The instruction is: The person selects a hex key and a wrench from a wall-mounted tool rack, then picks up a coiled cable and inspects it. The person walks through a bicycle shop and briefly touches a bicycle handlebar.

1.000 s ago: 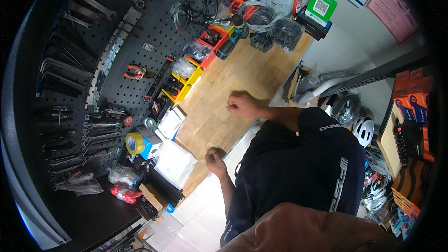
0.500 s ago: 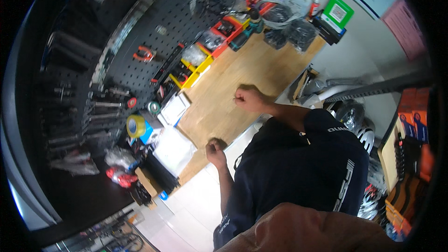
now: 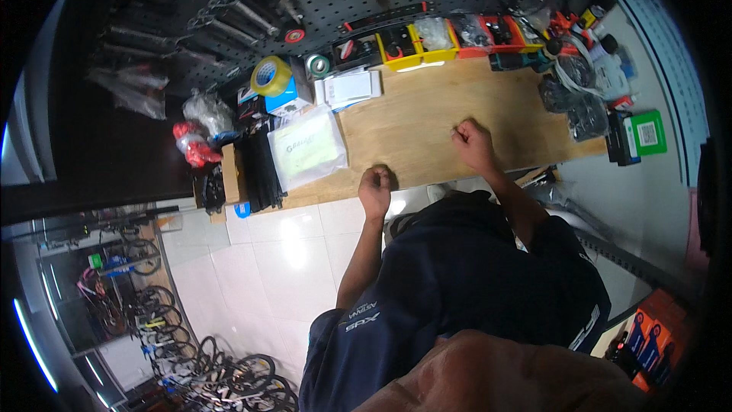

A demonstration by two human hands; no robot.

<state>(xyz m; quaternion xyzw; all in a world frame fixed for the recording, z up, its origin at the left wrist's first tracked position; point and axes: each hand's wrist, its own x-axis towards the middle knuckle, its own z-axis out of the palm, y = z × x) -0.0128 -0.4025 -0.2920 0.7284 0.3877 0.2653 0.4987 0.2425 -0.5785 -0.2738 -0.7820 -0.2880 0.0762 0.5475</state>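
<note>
Both my hands are at the wooden workbench (image 3: 427,107), closed into fists. My left hand (image 3: 374,191) rests at the bench's front edge, just right of a white plastic envelope (image 3: 309,149). Farther right and deeper over the bench is my right hand (image 3: 474,143), its fingers curled in. Nothing shows sticking out of either fist, and neither touches any of the items around.
Yellow and red parts bins (image 3: 400,49) line the back, with a cordless drill (image 3: 518,61) at their right. Tape rolls (image 3: 272,76), a notepad (image 3: 351,88) and a cardboard box (image 3: 232,172) stand left. Tools hang on the pegboard (image 3: 320,0). Bicycles (image 3: 229,370) stand lower left.
My view has turned, so the bench now runs nearly level and the bicycles and floor at left have come into sight. Both hands stay closed at the bench.
</note>
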